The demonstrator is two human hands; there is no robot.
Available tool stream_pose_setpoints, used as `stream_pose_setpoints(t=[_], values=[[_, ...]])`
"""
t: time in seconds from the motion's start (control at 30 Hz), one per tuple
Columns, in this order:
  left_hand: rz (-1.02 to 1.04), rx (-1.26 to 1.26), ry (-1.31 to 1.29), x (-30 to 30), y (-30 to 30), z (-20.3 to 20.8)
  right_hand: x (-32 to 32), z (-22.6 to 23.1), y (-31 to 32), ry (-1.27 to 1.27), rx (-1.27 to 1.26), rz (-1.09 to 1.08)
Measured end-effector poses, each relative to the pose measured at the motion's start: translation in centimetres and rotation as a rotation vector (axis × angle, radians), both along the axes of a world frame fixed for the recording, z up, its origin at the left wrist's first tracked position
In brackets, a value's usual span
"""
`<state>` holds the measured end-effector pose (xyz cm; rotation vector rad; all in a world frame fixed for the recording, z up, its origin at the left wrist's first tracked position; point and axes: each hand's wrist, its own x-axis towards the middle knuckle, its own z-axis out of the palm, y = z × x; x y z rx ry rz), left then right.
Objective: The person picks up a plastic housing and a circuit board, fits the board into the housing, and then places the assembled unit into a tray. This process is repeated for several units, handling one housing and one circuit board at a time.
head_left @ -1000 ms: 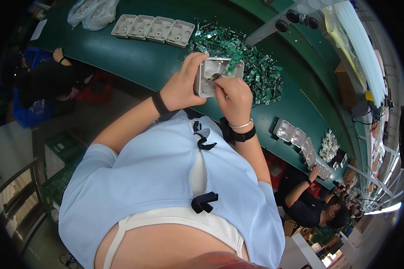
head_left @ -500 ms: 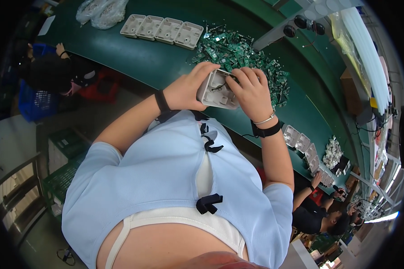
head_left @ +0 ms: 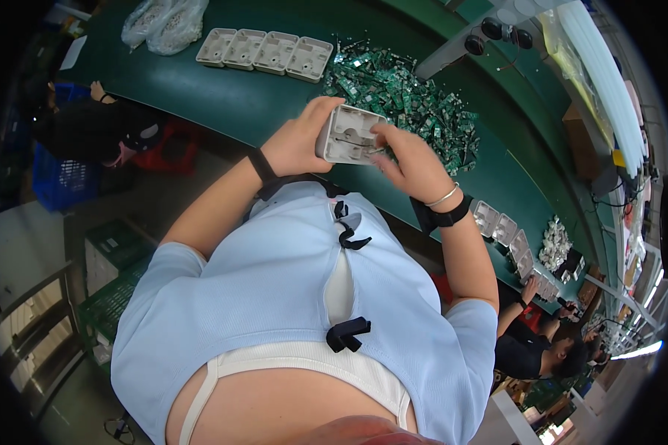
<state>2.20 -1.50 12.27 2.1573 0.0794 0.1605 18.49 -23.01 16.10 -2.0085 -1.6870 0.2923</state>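
The left hand [head_left: 295, 144] grips a white plastic housing [head_left: 349, 136] by its left side, fingers curled behind it and the thumb along its near edge, holding it up in the air just in front of the near edge of the green workbench [head_left: 223, 96]. The housing's hollow inside faces the camera. The right hand [head_left: 412, 165] meets it from the right — thumb and forefinger pinched together at the housing's lower right part, the other fingers folded loosely beneath. Whether something small sits between those fingertips cannot be told.

Each wrist wears a black strap, and the right one also has a thin bracelet [head_left: 444, 196].

On the workbench beyond the hands lies a heap of small green circuit boards [head_left: 404, 96], spread toward the far edge. To the left of that heap stands a row of four white housings [head_left: 264, 52], side by side and open side up, and further left near the far corner lie clear plastic bags [head_left: 162, 24]. Along the bench's right stretch — past the right forearm — more white housings [head_left: 508, 233] lie in a line, with a pile of small white parts [head_left: 555, 243] just beyond them.

Another person in dark clothes [head_left: 100, 133] sits at the left, and a further one [head_left: 534, 348] at the lower right by the bench's near edge.
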Motion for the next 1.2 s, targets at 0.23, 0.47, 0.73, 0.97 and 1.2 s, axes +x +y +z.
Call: stream_pose_setpoints(t=[0.23, 0.47, 0.73, 0.97, 1.2], values=[[0.071, -0.009, 0.072, -0.5, -0.1, -0.3, -1.8, -1.8, -0.8, 0.491, -0.039, -0.009], [0.041, 0.042, -0.123, -0.9, -0.8, -1.6, -2.9, -3.6, -0.2, 0.326, 0.079, -0.002], [0.18, -0.061, -0.107, -1.1, -1.8, -2.4, -3.6, -4.2, -0.7, 0.271, 0.221, -0.013], [0.174, -0.108, -0.063, -1.0, -1.9, -2.4, -3.6, -5.8, -0.6, 0.289, 0.284, -0.07], [0.149, -0.13, -0.065, -0.2, -1.9, -3.2, -3.9, -6.1, 0.0, 0.503, 0.151, -0.248]])
